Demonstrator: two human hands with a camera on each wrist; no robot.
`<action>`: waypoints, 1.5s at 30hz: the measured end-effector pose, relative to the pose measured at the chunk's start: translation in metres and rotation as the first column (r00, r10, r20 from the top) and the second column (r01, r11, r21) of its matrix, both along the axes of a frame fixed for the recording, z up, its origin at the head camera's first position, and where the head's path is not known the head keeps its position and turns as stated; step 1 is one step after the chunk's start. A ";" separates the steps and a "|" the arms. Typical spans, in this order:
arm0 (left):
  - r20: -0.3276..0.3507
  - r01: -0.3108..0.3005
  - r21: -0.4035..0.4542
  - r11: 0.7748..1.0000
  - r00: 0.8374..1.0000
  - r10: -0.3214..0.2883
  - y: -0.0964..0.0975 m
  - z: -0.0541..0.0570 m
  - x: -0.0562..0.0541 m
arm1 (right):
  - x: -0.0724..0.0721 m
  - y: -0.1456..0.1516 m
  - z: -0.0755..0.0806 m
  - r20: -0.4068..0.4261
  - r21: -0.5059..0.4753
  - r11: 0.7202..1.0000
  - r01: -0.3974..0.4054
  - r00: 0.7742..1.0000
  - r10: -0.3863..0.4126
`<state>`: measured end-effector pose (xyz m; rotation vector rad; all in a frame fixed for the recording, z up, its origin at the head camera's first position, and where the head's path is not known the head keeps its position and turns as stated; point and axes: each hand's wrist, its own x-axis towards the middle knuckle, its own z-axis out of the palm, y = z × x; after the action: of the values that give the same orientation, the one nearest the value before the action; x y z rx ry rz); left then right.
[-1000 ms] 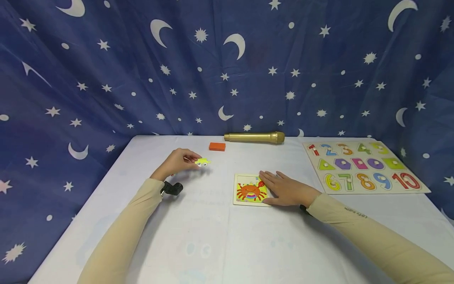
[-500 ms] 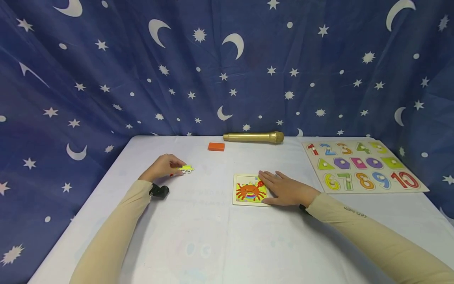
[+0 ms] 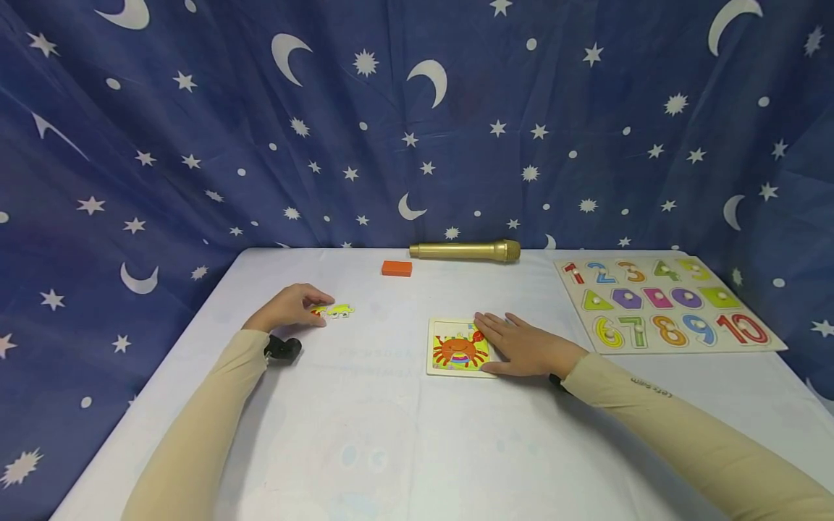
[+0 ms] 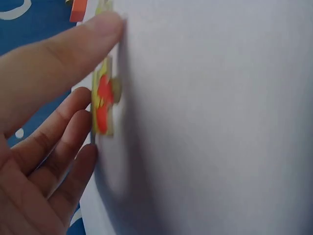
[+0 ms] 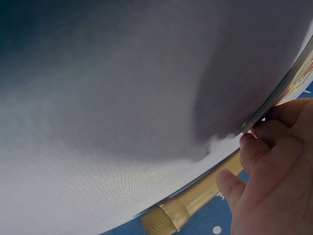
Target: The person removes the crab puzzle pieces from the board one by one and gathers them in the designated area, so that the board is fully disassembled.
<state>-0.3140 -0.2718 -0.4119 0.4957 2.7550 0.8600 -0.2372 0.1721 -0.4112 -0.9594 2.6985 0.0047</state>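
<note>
In the head view, my left hand (image 3: 291, 307) is low at the left of the white table, thumb and forefinger apart. A yellow jigsaw piece (image 3: 340, 311) with white and dark spots lies just past its fingertips. A red and yellow jigsaw piece (image 4: 103, 105) lies by the fingers in the left wrist view, and the thumb crosses over in front. My right hand (image 3: 528, 347) lies with straight fingers over the right edge of a small crab puzzle (image 3: 460, 349) in a wooden frame. The upper part of that puzzle is pale, without the crab picture.
A gold microphone (image 3: 465, 251) lies along the table's back edge, and an orange-red block (image 3: 397, 268) sits in front of its left end. At the right is a wooden number and shape board (image 3: 664, 307). A dark blue star curtain (image 3: 365, 108) hangs behind.
My left hand moved left and toward me with the yellow jigsaw piece, which now lies on the table beside the red one; the fingers have parted. The right hand stays on the crab puzzle.
</note>
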 end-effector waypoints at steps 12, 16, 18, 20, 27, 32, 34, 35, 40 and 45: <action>-0.021 -0.013 -0.058 0.998 1.000 0.012 -0.009 0.001 0.001 | 0.000 0.001 0.000 0.003 0.001 1.000 0.005 1.000 -0.005; -0.018 -0.023 -0.060 0.998 1.000 0.022 -0.008 0.001 0.001 | 0.000 0.000 0.001 0.006 -0.002 1.000 0.008 1.000 -0.008; -0.020 -0.024 -0.057 0.998 1.000 0.023 -0.007 0.001 0.000 | 0.000 0.000 0.000 0.004 -0.004 1.000 0.007 1.000 -0.007; -0.018 -0.021 -0.046 0.999 1.000 0.021 -0.005 0.000 0.000 | -0.001 0.000 0.000 0.000 0.003 1.000 0.006 1.000 -0.006; 0.008 -0.059 -0.012 0.998 0.998 0.059 0.006 -0.002 -0.003 | 0.000 0.000 0.000 -0.001 -0.005 1.000 0.004 1.000 -0.004; -0.030 -0.045 -0.048 0.998 0.999 0.043 0.012 -0.003 -0.006 | -0.001 0.000 -0.001 -0.002 -0.004 1.000 0.004 1.000 -0.004; -0.036 -0.043 -0.055 0.998 0.999 0.041 0.014 -0.003 -0.007 | -0.001 0.000 -0.001 -0.004 -0.002 1.000 0.006 1.000 -0.006; -0.034 -0.047 -0.056 0.997 0.998 0.045 0.014 -0.003 -0.007 | -0.001 0.000 -0.001 -0.005 -0.001 1.000 0.005 1.000 -0.005; -0.007 -0.075 -0.046 0.996 0.997 0.075 0.014 -0.003 -0.009 | -0.002 0.000 -0.002 -0.008 0.008 1.000 0.006 1.000 -0.006; -0.013 -0.062 -0.045 0.997 0.998 0.061 0.013 -0.004 -0.010 | -0.001 0.000 -0.001 -0.010 0.001 1.000 0.003 1.000 -0.003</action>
<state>-0.3239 -0.2586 -0.4155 0.4109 2.8066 0.8093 -0.2382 0.1721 -0.4123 -0.9580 2.7081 0.0107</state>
